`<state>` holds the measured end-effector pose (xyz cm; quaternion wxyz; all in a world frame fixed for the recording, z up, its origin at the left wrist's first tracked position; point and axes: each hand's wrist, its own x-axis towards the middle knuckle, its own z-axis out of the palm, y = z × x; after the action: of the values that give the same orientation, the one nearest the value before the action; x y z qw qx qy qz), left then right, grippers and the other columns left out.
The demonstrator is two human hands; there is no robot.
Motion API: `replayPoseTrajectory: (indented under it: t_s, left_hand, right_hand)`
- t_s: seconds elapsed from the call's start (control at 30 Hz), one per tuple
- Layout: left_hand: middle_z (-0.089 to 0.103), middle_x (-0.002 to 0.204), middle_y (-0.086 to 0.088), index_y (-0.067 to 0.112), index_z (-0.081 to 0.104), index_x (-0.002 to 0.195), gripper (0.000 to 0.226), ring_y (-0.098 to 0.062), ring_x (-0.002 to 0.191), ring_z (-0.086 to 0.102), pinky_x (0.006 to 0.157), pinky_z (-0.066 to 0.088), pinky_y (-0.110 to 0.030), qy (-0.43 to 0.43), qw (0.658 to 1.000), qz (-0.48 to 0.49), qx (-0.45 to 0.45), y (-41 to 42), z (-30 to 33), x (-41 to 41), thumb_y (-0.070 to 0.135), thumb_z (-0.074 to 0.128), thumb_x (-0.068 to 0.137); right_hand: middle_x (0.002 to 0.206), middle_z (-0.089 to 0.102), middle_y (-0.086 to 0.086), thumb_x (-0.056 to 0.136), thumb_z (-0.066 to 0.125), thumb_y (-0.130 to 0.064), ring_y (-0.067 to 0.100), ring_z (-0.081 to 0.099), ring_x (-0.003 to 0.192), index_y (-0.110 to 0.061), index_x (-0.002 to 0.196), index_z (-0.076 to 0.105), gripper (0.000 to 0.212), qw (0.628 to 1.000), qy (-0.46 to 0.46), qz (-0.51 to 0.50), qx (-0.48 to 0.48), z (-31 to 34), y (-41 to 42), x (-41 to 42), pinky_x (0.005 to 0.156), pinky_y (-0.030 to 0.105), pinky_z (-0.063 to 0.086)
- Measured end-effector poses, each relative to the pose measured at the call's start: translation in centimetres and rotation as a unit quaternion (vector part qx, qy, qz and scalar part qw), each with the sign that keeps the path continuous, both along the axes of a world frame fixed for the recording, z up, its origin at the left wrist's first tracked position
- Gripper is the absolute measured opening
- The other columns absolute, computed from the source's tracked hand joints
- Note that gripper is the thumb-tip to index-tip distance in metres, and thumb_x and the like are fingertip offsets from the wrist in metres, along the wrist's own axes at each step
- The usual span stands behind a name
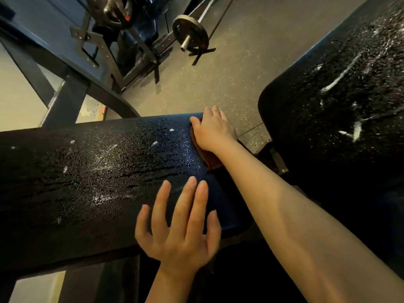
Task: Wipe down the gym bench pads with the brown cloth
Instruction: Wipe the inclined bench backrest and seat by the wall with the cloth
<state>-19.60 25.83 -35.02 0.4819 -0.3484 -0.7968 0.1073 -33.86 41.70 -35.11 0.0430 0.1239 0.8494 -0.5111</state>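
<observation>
Your right hand (213,130) lies on the brown cloth (208,157), palm down, pressing it onto the far right end of the near bench pad (98,182). The fingers bend over the pad's far edge and their tips are out of sight, so you cannot tell whether they curl round the cloth or only press it flat. Only a small strip of the cloth shows, under the heel of the hand and beside the wrist, at the pad's right end.

Your left hand (181,228) rests flat on the near edge of the same pad, fingers straight and spread, holding nothing. It sits near the right end too, on the side closest to you, apart from the cloth.

The pad's black top looks wet and shiny between your two hands, with streaks running along its length and white flecks scattered to the left.

To the right, across a gap, a second black pad (341,95) rises toward the upper right corner. It carries white smears and specks.

Beyond the pads lies a speckled floor (240,68). A weight plate (190,32) sits on a bar end near the top middle, with dark metal frames (65,68) to the left.
</observation>
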Motion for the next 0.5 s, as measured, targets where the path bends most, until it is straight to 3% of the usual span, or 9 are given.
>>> replayPoseTrajectory:
  t_s: [0.17, 0.3, 0.5]
  left_hand:
    - [0.066, 0.127, 0.006, 0.024, 0.059, 0.132, 0.041, -0.021, 0.125, 0.055, 0.105, 0.029, -0.042, -0.001, 1.0, 0.013, 0.007, 0.2, 0.3, 0.0, 0.035, 0.046, 0.095]
    - [0.071, 0.12, 0.005, 0.023, 0.063, 0.125, 0.035, -0.019, 0.121, 0.057, 0.106, 0.029, -0.04, -0.014, 1.0, 0.008, 0.021, 0.2, 0.4, 0.0, 0.031, 0.05, 0.094]
    - [0.074, 0.111, 0.004, 0.021, 0.067, 0.118, 0.03, -0.019, 0.114, 0.059, 0.102, 0.03, -0.039, -0.002, 0.998, -0.019, 0.052, 0.2, 0.5, -0.2, 0.025, 0.048, 0.096]
  right_hand:
    - [0.166, -0.007, 0.012, 0.107, 0.024, -0.043, 0.026, -0.002, 0.153, -0.005, 0.158, 0.0, 0.068, 1.0, 0.013, -0.023, 0.01, 0.0, -0.8, 1.7, 0.122, 0.039, 0.004]
    - [0.166, -0.005, 0.013, 0.107, 0.022, -0.044, 0.024, -0.004, 0.153, -0.004, 0.158, 0.0, 0.069, 1.0, -0.011, -0.016, 0.023, -0.2, -1.3, 5.3, 0.124, 0.04, 0.002]
    - [0.166, -0.007, 0.005, 0.107, 0.025, -0.045, 0.017, -0.01, 0.152, -0.011, 0.158, 0.002, 0.066, 0.999, 0.038, 0.03, 0.023, -0.7, -1.6, 13.8, 0.123, 0.035, -0.002]
